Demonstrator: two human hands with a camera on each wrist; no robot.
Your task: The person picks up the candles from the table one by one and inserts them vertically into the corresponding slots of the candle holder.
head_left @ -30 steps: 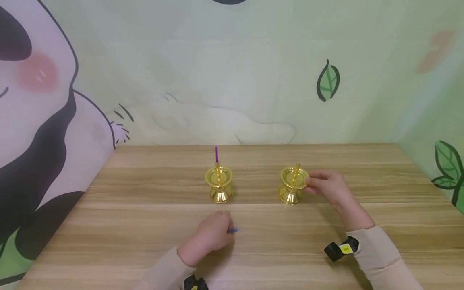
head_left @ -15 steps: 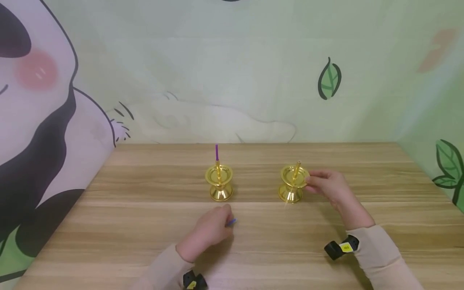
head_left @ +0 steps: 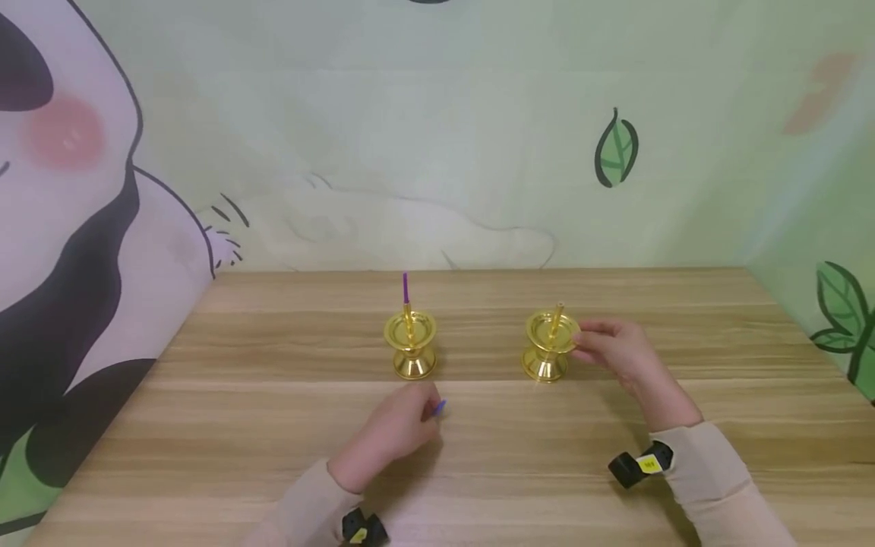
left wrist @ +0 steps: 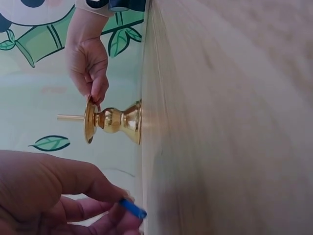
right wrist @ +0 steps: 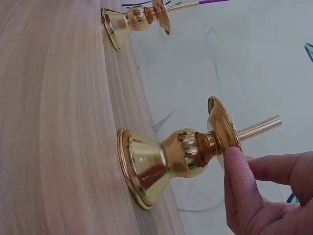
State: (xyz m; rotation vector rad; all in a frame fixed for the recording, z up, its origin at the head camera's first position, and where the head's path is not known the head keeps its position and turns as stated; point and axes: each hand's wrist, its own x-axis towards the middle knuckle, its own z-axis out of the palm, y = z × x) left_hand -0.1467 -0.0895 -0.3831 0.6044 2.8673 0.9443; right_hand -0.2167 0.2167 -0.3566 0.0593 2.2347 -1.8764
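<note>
Two gold candle holders with dished tops stand upright on the table. A thin purple stick [head_left: 405, 288] rises from the post of the left candle holder [head_left: 413, 360]. The right candle holder [head_left: 544, 363] has a bare post; my right hand [head_left: 618, 357] pinches the rim of its dish between thumb and fingers, also plain in the right wrist view. In front of the left candle holder, low over the table, my left hand [head_left: 396, 425] pinches a short blue stick [left wrist: 133, 208] between thumb and fingertips. Most of the blue stick is hidden by the fingers.
The wood-grain table [head_left: 273, 319] runs back to a wall printed with a panda [head_left: 75, 228] and green leaves [head_left: 617, 152]. Both wrists wear black cameras, such as the right wrist camera [head_left: 639, 465].
My left hand has moved slightly forward with the blue stick, whose visible end now tilts more upward. The right hand keeps its pinch on the candle holder's rim.
</note>
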